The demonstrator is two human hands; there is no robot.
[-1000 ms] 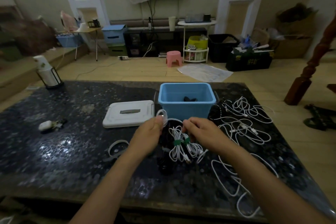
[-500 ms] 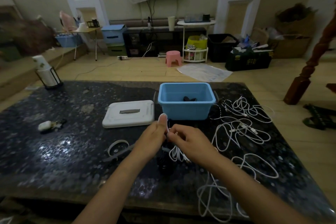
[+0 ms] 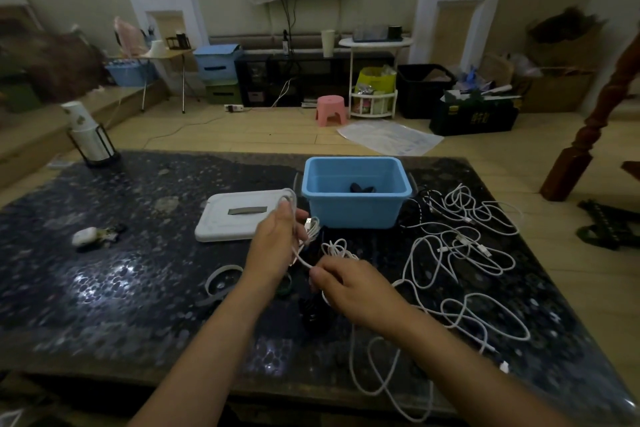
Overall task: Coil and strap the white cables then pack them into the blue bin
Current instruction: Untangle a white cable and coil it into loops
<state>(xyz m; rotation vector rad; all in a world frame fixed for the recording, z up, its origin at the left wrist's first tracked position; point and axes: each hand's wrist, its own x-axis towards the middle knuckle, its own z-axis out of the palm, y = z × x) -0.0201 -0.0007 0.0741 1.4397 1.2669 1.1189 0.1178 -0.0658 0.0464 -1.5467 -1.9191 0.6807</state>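
Note:
The blue bin [image 3: 356,208] stands open at the middle of the dark table, with a dark item on its floor. My left hand [image 3: 277,243] is raised just left of the bin, with loops of a white cable [image 3: 298,246] wound around it and a USB plug sticking out by the fingers. My right hand [image 3: 346,284] pinches the same cable lower down, in front of the bin. The cable's loose length [image 3: 398,378] trails over the table's front edge. More loose white cables [image 3: 464,236] lie tangled right of the bin.
A white lid [image 3: 239,218] lies left of the bin. A small white case with keys [image 3: 86,236] sits further left. A strap loop [image 3: 221,279] lies by my left forearm. A cup holder [image 3: 88,139] stands at the far left corner.
My hands left the strapped coil and took up a loose cable. The left hand rose with loops around it; the right hand pulled back along the cable toward me.

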